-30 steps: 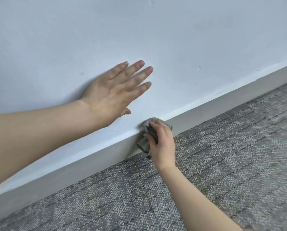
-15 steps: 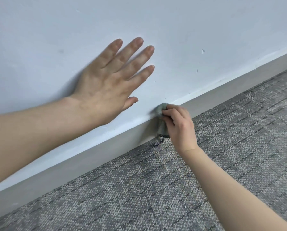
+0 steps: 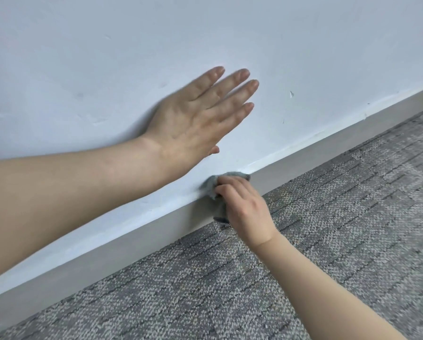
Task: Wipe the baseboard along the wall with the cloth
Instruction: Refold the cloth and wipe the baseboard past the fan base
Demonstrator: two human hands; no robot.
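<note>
Down at floor level, the long grey baseboard (image 3: 328, 150) runs on a slant at the foot of the pale painted wall (image 3: 303, 45). The right hand (image 3: 244, 209) is on it, fingers curled tight round a small bunched grey-blue cloth (image 3: 211, 185), which presses against the baseboard's upper edge and front face. Most of that cloth is hidden behind the knuckles. Only a crumpled lobe shows above and to the side of the fingers, and a dark scrap peeks out low down near the baseboard's foot. Whether that scrap touches the carpet, I can't tell.

Above the baseboard, the left hand (image 3: 193, 119) lies flat on the wall, palm in, fingers straight and close together, holding nothing. Its fingertips are a touch blurred, and the thumb is mostly tucked under the palm with just its tip showing. Both bare forearms are cut off, the left by the picture's side edge and the right by its lower edge.

Below the baseboard spreads mottled grey woven carpet (image 3: 328, 241). A few small chips (image 3: 291, 94) mark the paint above the baseboard, beyond the left fingertips. The baseboard runs out of the picture at both ends.
</note>
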